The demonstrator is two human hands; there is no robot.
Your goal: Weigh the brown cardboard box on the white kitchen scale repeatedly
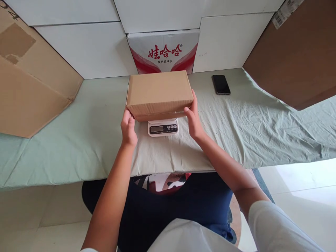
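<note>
A closed brown cardboard box (160,89) is over a small white digital kitchen scale (163,128) near the middle of the table. The box hides the weighing plate, so I cannot tell whether it rests on it. My left hand (128,127) grips the box's near left corner, thumb at the front. At the right end, my right hand (193,117) holds the box with its thumb on the front face and fingers along the side. The scale's display and several buttons face me; no reading can be made out.
A black phone (221,84) lies to the right on the green cloth (99,105). Behind stands a white and red printed carton (165,49) among white panels. Large cardboard sheets (31,80) flank the left, with a brown cardboard panel (296,56) at right.
</note>
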